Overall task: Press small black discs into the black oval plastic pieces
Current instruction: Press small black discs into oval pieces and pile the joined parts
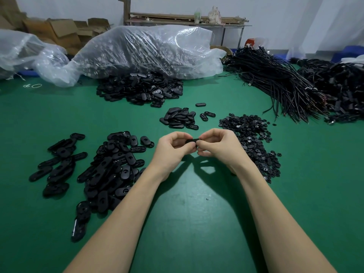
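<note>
Above the green table, my left hand and my right hand meet at the fingertips, both pinching one black oval piece between them. Whether a disc sits in it is hidden by my fingers. Small black discs lie in a heap just right of my right hand. A small stack of oval pieces lies beyond my hands. Two more piles of oval pieces spread to the left of my left arm.
A large heap of oval pieces lies farther back under a clear plastic bag. Bundles of black cables fill the back right. Cardboard boxes and a bench stand against the wall. Bare green table shows between my forearms.
</note>
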